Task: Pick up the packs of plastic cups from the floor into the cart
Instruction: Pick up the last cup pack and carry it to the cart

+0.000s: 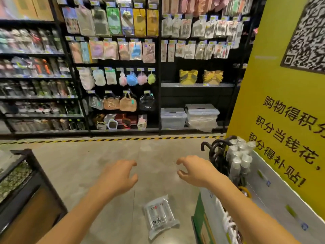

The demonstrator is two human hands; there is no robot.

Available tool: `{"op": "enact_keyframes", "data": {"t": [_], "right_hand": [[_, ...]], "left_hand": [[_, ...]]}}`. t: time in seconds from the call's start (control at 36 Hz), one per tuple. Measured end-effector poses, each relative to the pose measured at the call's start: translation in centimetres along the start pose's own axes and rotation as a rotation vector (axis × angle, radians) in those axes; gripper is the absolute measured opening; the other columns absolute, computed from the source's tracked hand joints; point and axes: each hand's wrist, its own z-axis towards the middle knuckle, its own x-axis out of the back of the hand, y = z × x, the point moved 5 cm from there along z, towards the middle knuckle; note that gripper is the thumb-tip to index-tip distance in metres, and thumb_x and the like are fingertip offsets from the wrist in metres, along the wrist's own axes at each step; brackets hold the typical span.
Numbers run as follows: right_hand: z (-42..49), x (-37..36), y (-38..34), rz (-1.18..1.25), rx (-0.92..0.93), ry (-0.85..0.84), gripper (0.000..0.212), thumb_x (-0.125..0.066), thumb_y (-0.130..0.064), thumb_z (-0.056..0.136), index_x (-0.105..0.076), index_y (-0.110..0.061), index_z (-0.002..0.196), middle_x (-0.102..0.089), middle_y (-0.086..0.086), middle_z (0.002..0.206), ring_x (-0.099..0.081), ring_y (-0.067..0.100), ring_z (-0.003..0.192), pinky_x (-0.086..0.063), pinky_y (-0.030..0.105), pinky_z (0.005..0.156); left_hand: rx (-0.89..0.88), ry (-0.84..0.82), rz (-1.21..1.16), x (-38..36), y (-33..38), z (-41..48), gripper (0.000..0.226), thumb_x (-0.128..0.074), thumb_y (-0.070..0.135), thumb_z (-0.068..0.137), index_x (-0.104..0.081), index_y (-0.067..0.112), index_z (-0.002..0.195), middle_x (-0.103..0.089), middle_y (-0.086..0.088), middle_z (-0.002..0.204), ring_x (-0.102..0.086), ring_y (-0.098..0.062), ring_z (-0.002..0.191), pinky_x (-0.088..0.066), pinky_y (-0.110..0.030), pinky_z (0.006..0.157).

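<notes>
Fingers hung loosely curled on left hand, right hand, gripping nothing. Pack of plastic cups lay beside cart: looked light, crinkly, slippery; best grabbed across middle.

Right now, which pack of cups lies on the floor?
The flat clear pack with the printed label, lying on the floor at the bottom of the view. The other cup bundle stands higher at the right, beside dark hooked handles.

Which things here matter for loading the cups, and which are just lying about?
For the job: pack of plastic cups on the floor, cart, cup packs in it.
Just there: umbrella handles, clear storage boxes, hanging bags, yellow sign.
</notes>
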Motion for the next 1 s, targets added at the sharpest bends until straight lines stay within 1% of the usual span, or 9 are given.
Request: {"op": "enact_keyframes", "data": {"t": [0.17, 0.31, 0.42, 0.56, 0.69, 0.78, 0.86, 0.92, 1.0], "right_hand": [[8.9, -0.4, 4.8, -0.07, 0.05, -0.042, 0.043, -0.05, -0.042, 0.098, -0.05, -0.025, 0.137, -0.06, 0.002, 0.129, -0.058, 0.026, 0.114, -0.054, 0.041, 0.089], [15.8, -1.5, 7.6, -0.102, 0.073, -0.059, 0.04, -0.049, -0.043, 0.098, -0.051, -0.026, 0.134, -0.062, 0.001, 0.125, -0.061, 0.025, 0.11, -0.056, 0.043, 0.087], [21.8, -3.0, 9.0, -0.112, 0.067, -0.061, 0.038, -0.05, -0.042, 0.098, -0.053, -0.026, 0.132, -0.063, 0.001, 0.122, -0.063, 0.024, 0.105, -0.058, 0.041, 0.083], [28.6, -6.7, 10.4, -0.148, 0.003, -0.103, 0.035, -0.046, -0.04, 0.097, -0.053, -0.022, 0.127, -0.061, 0.004, 0.119, -0.062, 0.03, 0.101, -0.056, 0.044, 0.08], [34.1, -12.3, 11.3, -0.079, -0.055, -0.141, 0.038, -0.044, -0.038, 0.099, -0.049, -0.022, 0.133, -0.058, 0.005, 0.123, -0.061, 0.031, 0.106, -0.055, 0.045, 0.079], [36.8, -16.7, 11.9, 0.005, -0.091, -0.169, 0.042, -0.045, -0.039, 0.098, -0.047, -0.024, 0.138, -0.058, 0.003, 0.126, -0.061, 0.028, 0.105, -0.055, 0.045, 0.081], [38.8, -22.0, 12.8, 0.05, -0.122, -0.195, 0.047, -0.045, -0.038, 0.099, -0.042, -0.025, 0.144, -0.057, 0.002, 0.128, -0.06, 0.025, 0.107, -0.054, 0.042, 0.082], [40.0, -26.0, 13.4, 0.098, -0.148, -0.217, 0.047, -0.046, -0.037, 0.099, -0.041, -0.026, 0.145, -0.056, 0.003, 0.129, -0.058, 0.025, 0.111, -0.052, 0.04, 0.083], [41.7, -32.9, 14.9, 0.168, -0.168, -0.264, 0.048, -0.047, -0.036, 0.098, -0.04, -0.027, 0.145, -0.055, 0.004, 0.131, -0.057, 0.026, 0.112, -0.052, 0.041, 0.085]], "left_hand": [[0.095, 0.046, 0.149, -0.5, -0.6, 8.4, 0.047, -0.05, 0.047, 0.091, -0.053, 0.028, 0.134, -0.062, 0.004, 0.126, -0.058, -0.017, 0.111, -0.05, -0.037, 0.095], [0.124, 0.051, 0.29, -1.5, -1.8, 13.6, 0.041, -0.043, 0.047, 0.093, -0.054, 0.026, 0.127, -0.06, 0.001, 0.124, -0.058, -0.021, 0.108, -0.045, -0.039, 0.094], [0.135, 0.04, 0.301, -2.9, -3.9, 18.2, 0.041, -0.04, 0.045, 0.094, -0.052, 0.025, 0.127, -0.059, -0.001, 0.123, -0.058, -0.024, 0.106, -0.043, -0.039, 0.088], [0.137, 0.037, 0.259, -6.6, -7.8, 24.8, 0.04, -0.04, 0.043, 0.094, -0.055, 0.023, 0.125, -0.063, -0.001, 0.115, -0.059, -0.025, 0.102, -0.044, -0.038, 0.082], [0.164, -0.014, 0.147, -12.7, -12.1, 30.7, 0.037, -0.048, 0.039, 0.089, -0.063, 0.019, 0.116, -0.067, -0.002, 0.101, -0.063, -0.026, 0.089, -0.048, -0.036, 0.073], [0.186, -0.054, 0.06, -17.3, -13.9, 33.4, 0.037, -0.051, 0.037, 0.089, -0.063, 0.017, 0.118, -0.067, -0.005, 0.101, -0.064, -0.027, 0.087, -0.047, -0.035, 0.069], [0.189, -0.074, -0.054, -22.6, -14.9, 35.5, 0.039, -0.055, 0.033, 0.089, -0.062, 0.015, 0.122, -0.067, -0.008, 0.098, -0.064, -0.03, 0.083, -0.049, -0.036, 0.064], [0.201, -0.092, -0.127, -26.6, -15.6, 36.7, 0.04, -0.053, 0.034, 0.09, -0.061, 0.015, 0.124, -0.067, -0.009, 0.1, -0.064, -0.03, 0.084, -0.05, -0.037, 0.065], [0.215, -0.116, -0.221, -33.2, -16.3, 38.0, 0.049, -0.04, 0.042, 0.089, -0.056, 0.017, 0.129, -0.066, -0.008, 0.103, -0.065, -0.028, 0.084, -0.053, -0.037, 0.064]]}}
